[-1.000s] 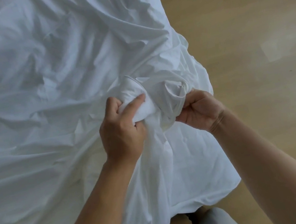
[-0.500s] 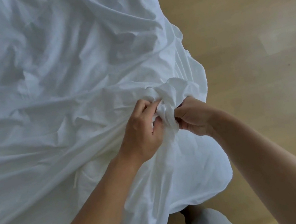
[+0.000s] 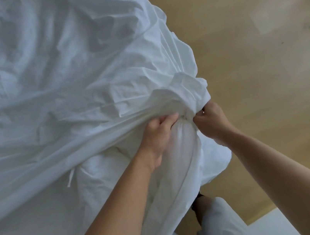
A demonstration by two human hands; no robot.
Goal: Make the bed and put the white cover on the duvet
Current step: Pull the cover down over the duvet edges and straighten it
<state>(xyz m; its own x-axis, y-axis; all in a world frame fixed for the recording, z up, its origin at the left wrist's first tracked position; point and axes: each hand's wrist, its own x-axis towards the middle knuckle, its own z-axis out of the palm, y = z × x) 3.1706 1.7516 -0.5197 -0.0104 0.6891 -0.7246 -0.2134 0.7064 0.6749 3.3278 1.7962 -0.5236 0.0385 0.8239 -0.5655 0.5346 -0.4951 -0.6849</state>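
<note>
I see both hands bunched at the corner of the white cover point(image 3: 64, 87), which spreads rumpled over the bed to the left of the wooden floor point(image 3: 262, 59). My left hand point(image 3: 158, 135) is closed on a gathered fold of cover — fingers curled into the cloth. My right hand point(image 3: 210, 121), just beside it, pinches the same corner tight. Below the hands a puffy white bulge, likely the duvet point(image 3: 183, 145), shows under the cover. A thin tie point(image 3: 70, 177) hangs left of it.

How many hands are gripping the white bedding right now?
2. The left hand grips the bunched white cover from below; the right hand pinches it beside, nearer the wooden floor.
</note>
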